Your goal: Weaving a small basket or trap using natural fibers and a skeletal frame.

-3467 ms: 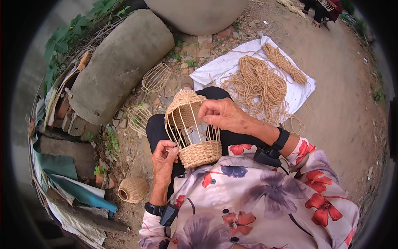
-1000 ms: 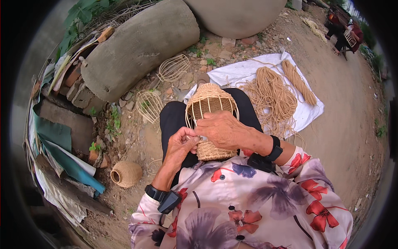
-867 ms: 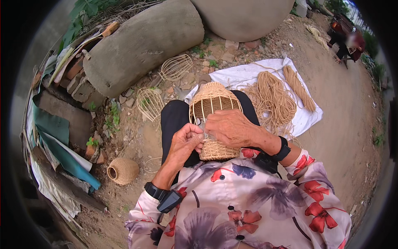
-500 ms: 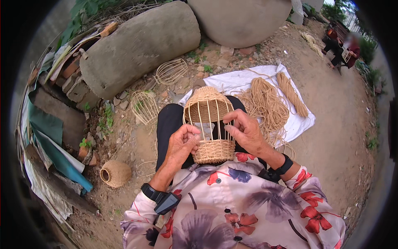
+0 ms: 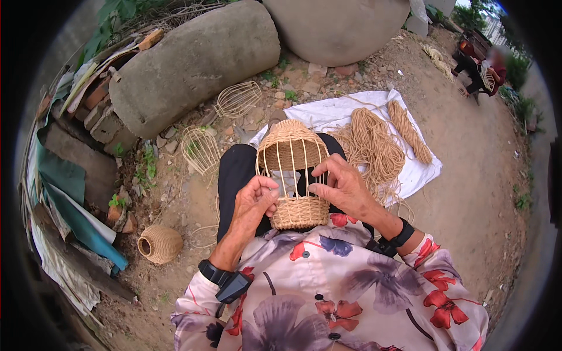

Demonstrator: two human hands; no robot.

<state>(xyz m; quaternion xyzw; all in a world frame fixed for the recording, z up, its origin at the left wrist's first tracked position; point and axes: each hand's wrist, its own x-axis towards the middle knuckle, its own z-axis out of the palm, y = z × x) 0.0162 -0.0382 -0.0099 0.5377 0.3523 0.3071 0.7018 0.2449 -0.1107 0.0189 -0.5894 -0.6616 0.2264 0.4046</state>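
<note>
On my lap rests a partly woven wicker basket (image 5: 300,213), with a dense woven band at the near end, a woven dome at the far end and bare upright stakes between them. My left hand (image 5: 253,202) is closed at the basket's left side, fingertips against the outer stakes just above the lower band. At the right side, my right hand (image 5: 345,186) curls round the stakes, thumb reaching in across them and forefinger bent above it. Its other fingers are partly hidden. Any thin strand in the fingertips is too small to make out.
A white sheet (image 5: 418,181) ahead to the right bears a loose heap of tan cord (image 5: 374,146) and a twisted hank (image 5: 408,131). Bare frames (image 5: 238,99) and a small round woven basket (image 5: 160,244) lie leftward. A concrete cylinder (image 5: 196,67) stands beyond; a seated person (image 5: 489,73) is far right.
My right thumb has shifted slightly left across the stakes and spread a little from the forefinger. The left hand and the basket keep nearly the same place; the whole view has shifted slightly.
</note>
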